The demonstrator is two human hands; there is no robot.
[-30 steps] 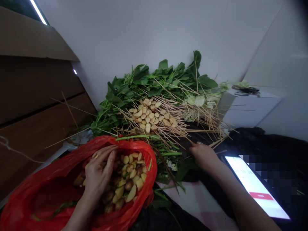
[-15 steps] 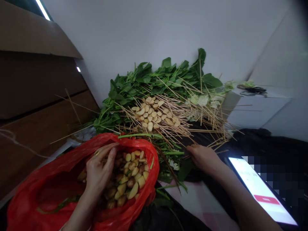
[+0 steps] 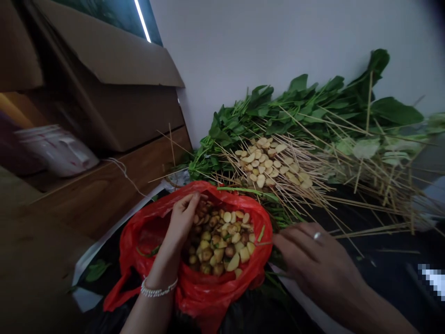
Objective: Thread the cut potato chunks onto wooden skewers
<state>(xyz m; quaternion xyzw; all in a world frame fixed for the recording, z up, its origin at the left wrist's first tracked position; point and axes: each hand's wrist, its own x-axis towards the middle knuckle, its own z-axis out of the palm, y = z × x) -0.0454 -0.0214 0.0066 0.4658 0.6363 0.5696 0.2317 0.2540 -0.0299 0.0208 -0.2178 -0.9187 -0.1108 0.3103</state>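
A red plastic bag (image 3: 222,297) lies open in front of me, with cut potato pieces (image 3: 222,241) inside. My left hand (image 3: 186,213) reaches over its left side, fingers bent down among the potatoes at the back. Their tips are partly hidden, and what they hold cannot be made out. Beside the bag's right rim, my right hand (image 3: 306,246) has its fingers pinched together. From them a thin bamboo skewer (image 3: 263,243) points left over the rim. Behind the bag, potato slices on skewers (image 3: 267,162) lie in a pile.
Leafy green stems (image 3: 278,106) lie along the wall behind the skewers. Pale cabbage-like leaves (image 3: 368,148) on skewers are at the right. On the left stand a cardboard box (image 3: 132,111) and a whitish container (image 3: 59,148) on a wooden surface (image 3: 139,176). A bright screen (image 3: 433,278) shows at the right edge.
The view has swung left, bringing the box and container into sight. My right hand has come left to the bag's rim with the skewer. My left hand stays in the bag.
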